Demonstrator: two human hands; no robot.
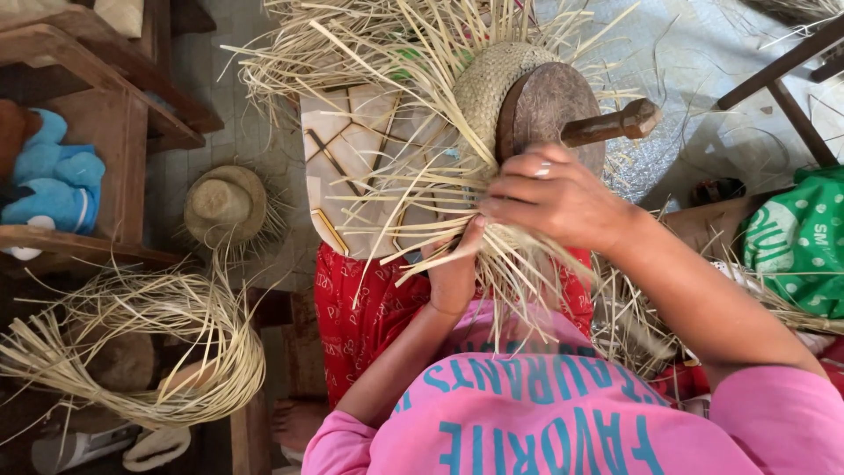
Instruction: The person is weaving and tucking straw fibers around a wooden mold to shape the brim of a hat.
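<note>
Half-woven straw hat (492,88) on a round wooden block (549,110), upper centre of frame, right hand (554,202) pinching its loose straw strands (413,189), left hand (453,273) gripping strands beneath, finished hat (224,207) on floor, centre left.

straw strands (413,189): pale yellow-beige, a few green.
woven crown (488,84): tan, fine basket-weave pattern.
wooden block (549,110): dull grey-brown, handle darker brown.
shirt (563,422): bright pink with teal lettering.
skirt (360,308): red with small pale print.
finished hat (224,207): light straw beige.
plush toy (53,176): sky blue, white patches.
bag (796,242): green with white dots.
floor tiles (220,114): grey.
</note>
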